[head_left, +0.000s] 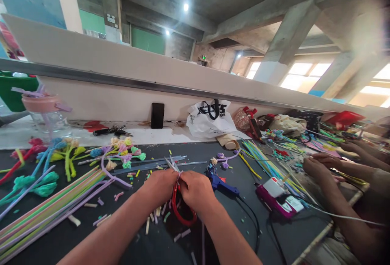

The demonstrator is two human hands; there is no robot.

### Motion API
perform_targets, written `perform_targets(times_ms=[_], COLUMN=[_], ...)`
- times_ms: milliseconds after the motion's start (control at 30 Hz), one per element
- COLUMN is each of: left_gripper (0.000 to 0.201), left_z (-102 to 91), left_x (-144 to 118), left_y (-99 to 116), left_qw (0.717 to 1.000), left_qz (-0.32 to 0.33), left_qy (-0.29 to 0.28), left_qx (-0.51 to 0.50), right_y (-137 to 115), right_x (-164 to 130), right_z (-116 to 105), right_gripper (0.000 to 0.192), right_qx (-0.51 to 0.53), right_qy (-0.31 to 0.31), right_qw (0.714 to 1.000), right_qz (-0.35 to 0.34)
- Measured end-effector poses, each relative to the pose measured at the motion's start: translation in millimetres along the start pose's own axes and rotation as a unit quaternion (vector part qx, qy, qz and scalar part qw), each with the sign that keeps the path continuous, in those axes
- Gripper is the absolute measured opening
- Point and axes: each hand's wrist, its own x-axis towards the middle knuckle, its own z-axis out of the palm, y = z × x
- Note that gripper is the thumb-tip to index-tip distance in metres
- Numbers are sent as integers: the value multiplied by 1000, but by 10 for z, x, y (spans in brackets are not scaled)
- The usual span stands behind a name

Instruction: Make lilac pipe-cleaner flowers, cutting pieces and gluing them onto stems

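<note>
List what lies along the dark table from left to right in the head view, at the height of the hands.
Bundle of coloured straws → left hand → red-handled scissors → right hand → blue glue gun → magenta box → co-worker's hands.

Red-handled scissors [178, 200], blades up, on pale strip [179, 173]

A craft workshop in a bare concrete hall.
A long dark worktop [274, 240] carries bundled coloured pipe cleaners [45, 208], cut scraps [152, 218], a glue gun [222, 184]; co-workers' hands [317, 167] alongside.
</note>
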Motion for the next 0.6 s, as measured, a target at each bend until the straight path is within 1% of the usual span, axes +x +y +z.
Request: perform_targets(times_ms=[67,133,167,200,233,267,300,333,367,400,433,467,500,533,567,600], left_gripper=[21,19,19,21,23,25,27,28,28,28,27,26,24,23,21,20], left_z=[-90,-191,-241,-285,-321,-343,-349,-338,-309,-267,-215,-160,-107,-60,-24,0], left_x=[-12,-27,-36,-45,-55,-66,-77,-89,-100,-110,-118,-121,-121,-115,-105,-91], left_y=[-9,-45,-65,-82,-92,-92,-82,-61,-32,4,45,86,126,161,191,214], left_qw=[999,992,982,964,941,912,879,842,801,755,704,654,610,573,544,522], left_qz=[23,62,84,102,115,122,122,117,104,85,65,46,37,34,31,27], left_qy=[-43,-79,-102,-127,-149,-170,-189,-200,-199,-189,-165,-135,-110,-88,-70,-54], left_qx=[-13,-79,-138,-208,-282,-353,-420,-487,-554,-622,-688,-743,-784,-814,-835,-851], right_y=[15,30,42,58,78,100,122,140,153,158,154,143,125,103,79,55], right_x=[-1,2,6,11,18,25,32,38,43,46,48,48,48,46,45,45], right_z=[-90,-192,-239,-278,-306,-318,-315,-297,-268,-232,-195,-160,-131,-108,-90,-74], right_gripper=[14,15,15,14,12,10,10,12,15,19,21,23,23,22,20,19], right_qx=[14,86,138,197,261,327,395,465,533,594,646,686,714,728,731,721], right_qy=[-23,-34,-36,-38,-42,-48,-53,-59,-58,-51,-38,-17,7,31,55,78], right_qw=[999,993,987,978,963,944,917,883,843,799,756,718,690,673,668,677], right_qz=[-43,-71,-73,-63,-46,-23,3,29,55,78,97,112,120,125,125,123])
